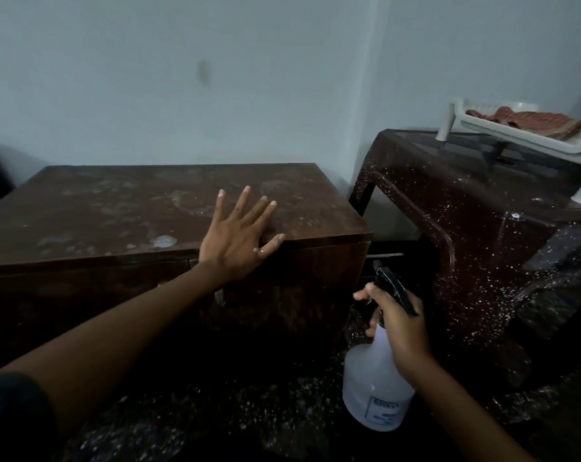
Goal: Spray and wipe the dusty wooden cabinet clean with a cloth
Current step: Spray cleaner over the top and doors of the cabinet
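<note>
On top of the wooden cabinet [142, 215], near its front right corner, lies the left hand [235, 241]. The hand is wide open. Its fingers [245, 201] are straight and spread apart, and they point toward the back of the cabinet. The palm sits on the front edge of the top, and the thumb hangs a little over that edge. This hand holds nothing.

The cabinet top is brown, with pale dust marks and smudges all over it. One round pale spot sits on the top just to the left of the open hand.

To the right of the cabinet and lower than its top, the right hand [396, 325] grips a spray bottle [376, 388]. The fingers curl around the thin neck of the bottle, under the black spray head. One finger sits at the front, by the trigger. The bottle is white and it tilts. Its spray head is near the cabinet's right side. The two hands are well apart.

Farther right of the cabinet stands a dark table [466, 201] with white specks. On it sits a white tray [502, 131], and a reddish striped cloth [532, 123] lies in the tray. No hand touches the cloth.
</note>
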`<action>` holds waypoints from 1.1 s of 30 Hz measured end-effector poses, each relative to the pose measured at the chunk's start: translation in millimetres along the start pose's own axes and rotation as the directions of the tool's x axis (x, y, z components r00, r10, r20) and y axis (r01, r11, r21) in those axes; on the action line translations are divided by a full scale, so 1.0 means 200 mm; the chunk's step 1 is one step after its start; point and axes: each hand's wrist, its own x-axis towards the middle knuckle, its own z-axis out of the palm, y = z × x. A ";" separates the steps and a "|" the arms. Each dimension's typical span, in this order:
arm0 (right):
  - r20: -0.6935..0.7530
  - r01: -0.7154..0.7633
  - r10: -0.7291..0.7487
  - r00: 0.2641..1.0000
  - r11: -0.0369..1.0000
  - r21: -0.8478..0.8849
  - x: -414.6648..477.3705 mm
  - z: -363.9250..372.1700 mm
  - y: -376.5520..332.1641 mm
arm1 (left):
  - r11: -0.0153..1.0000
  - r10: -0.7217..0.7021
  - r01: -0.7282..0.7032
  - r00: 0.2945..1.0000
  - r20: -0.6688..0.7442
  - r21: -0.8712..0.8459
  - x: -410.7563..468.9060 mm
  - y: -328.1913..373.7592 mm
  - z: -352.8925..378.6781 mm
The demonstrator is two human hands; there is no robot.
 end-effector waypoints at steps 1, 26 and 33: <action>0.019 -0.035 0.035 0.999 0.999 0.000 -0.01 0.00 0.00 | 1.000 0.003 -0.002 1.000 0.015 -0.030 0.00 -0.01 0.00; 0.409 0.157 -0.129 0.904 0.987 -0.036 -0.17 0.25 0.08 | 0.124 -0.834 0.394 0.538 0.120 -0.911 -0.66 0.27 0.20; 0.485 0.174 -0.144 0.862 0.985 -0.016 -0.21 0.37 0.11 | 0.102 -0.720 0.414 0.658 0.219 -0.905 -0.71 0.25 0.21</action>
